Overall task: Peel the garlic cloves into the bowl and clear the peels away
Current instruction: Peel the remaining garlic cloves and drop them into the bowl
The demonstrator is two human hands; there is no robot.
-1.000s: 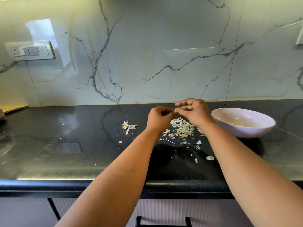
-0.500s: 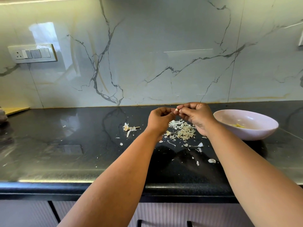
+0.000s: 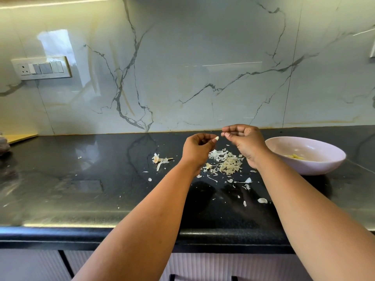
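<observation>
1. Head view: both hands are held up above the black tabletop (image 3: 81, 189), with a small gap between them.
2. The left hand (image 3: 197, 148) is curled, and a small pale garlic clove (image 3: 216, 138) is pinched at the tips of its fingers (image 3: 213, 140).
3. The right hand (image 3: 244, 138) is curled too, its fingers (image 3: 226, 134) drawn together just beside the clove; whether a scrap of peel is pinched there cannot be told, since anything held is too small to make out.
4. A heap of peels (image 3: 228, 164) lies on the tabletop below and between the two hands, with loose flakes scattered toward the near edge.
5. A garlic root stub with stalk (image 3: 159, 159) is seen left of the heap, apart from it.
6. A pale bowl (image 3: 316, 165) stands on the tabletop to the right, near the right wrist; a few peeled cloves (image 3: 296, 156) lie inside it.
7. A switch plate (image 3: 41, 67) is mounted on the marble wall at the left.
</observation>
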